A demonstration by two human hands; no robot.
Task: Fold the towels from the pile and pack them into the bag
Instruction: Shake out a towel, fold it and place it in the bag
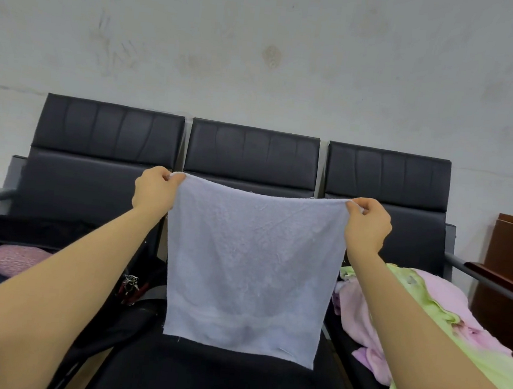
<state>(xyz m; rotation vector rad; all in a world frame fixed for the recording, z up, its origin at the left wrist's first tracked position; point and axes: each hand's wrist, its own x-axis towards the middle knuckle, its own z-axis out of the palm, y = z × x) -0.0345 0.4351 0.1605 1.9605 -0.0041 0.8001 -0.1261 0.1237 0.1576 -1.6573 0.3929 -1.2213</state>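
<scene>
Pale lavender-white terry cloth, a thin square towel [249,269], hangs spread in the air above the middle seat [218,379] of a black padded three-seat bench. The left hand [154,189] pinches its upper left corner and the right hand [368,225] pinches its upper right corner, fingers curled tight on the hem, so the top edge is pulled nearly taut and the lower edge dangles just over the seat's front.

On the bench's right seat lies the pile of pink and lime-green towels [425,320]; on the left seat sits the open black bag [56,237], a folded pink towel [15,259] showing inside.

This looks like the start of folding one towel. Next, probably, the two held corners should meet, or the cloth be laid flat on the middle seat and halved, edges kept aligned.
</scene>
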